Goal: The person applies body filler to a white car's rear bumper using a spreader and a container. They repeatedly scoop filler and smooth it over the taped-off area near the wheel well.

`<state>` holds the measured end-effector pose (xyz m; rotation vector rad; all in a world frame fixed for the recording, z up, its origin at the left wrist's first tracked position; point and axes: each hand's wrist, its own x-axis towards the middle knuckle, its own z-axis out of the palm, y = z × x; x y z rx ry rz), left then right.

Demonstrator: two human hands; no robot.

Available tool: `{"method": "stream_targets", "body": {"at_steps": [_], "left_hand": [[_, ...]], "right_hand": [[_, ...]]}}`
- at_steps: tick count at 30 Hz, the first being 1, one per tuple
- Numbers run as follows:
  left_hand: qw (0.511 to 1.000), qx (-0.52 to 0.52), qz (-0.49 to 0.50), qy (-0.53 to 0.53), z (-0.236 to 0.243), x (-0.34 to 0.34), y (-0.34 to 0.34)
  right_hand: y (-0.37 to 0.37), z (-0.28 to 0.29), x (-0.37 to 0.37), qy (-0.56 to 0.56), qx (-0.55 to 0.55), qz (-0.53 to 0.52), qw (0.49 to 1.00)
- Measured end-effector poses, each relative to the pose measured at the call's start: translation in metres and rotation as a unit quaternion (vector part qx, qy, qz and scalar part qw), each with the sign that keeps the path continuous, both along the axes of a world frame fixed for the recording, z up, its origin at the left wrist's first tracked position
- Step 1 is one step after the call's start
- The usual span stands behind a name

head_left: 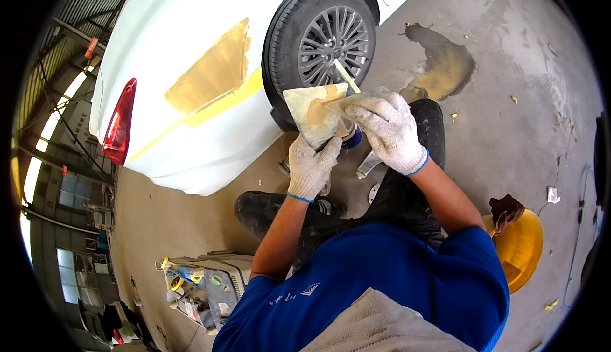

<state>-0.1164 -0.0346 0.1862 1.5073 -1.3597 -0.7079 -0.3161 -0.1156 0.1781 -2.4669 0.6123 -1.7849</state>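
My left hand [313,166], in a white knit glove, is closed on the lower edge of a flat putty board [298,102] smeared with tan filler. My gloved right hand [389,128] grips a thin translucent putty spreader [347,105], its edge overlapping the board's right side. A pale narrow strip [345,75] sticks up beyond the spreader; what it belongs to is unclear. Ahead on the left stands a white car [210,154] with a tan filler patch [213,72] on its rear side panel. A dark blue can [352,137] is partly hidden below the hands.
The car's rear wheel [334,43] is just beyond my hands. A wet stain [449,65] marks the concrete floor [509,142]. At my right sits a yellow bucket [525,250] with a dark cloth [507,212]; at my left, a tool box [229,269] holds tape rolls.
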Motion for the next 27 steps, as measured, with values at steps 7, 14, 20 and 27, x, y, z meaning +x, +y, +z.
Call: {"method": "stream_targets", "body": {"at_steps": [7, 14, 20, 27], "left_hand": [[1.0, 0.006, 0.018, -0.023, -0.008, 0.001, -0.037], [0.972, 0.017, 0.073, -0.221, -0.031, 0.061, -0.147], [0.882, 0.043, 0.1, -0.459, -0.009, 0.149, -0.308], [0.804, 0.119, 0.124, -0.57, -0.034, 0.19, -0.419]], "right_hand": [[-0.033, -0.005, -0.001, -0.217, 0.377, 0.171, 0.884], [-0.131, -0.01, -0.02, -0.312, 0.474, 0.185, 0.802], [-0.308, -0.042, -0.052, -0.53, 0.445, 0.18, 0.699], [-0.453, -0.033, 0.04, -0.194, 0.12, -0.008, 0.974]]}}
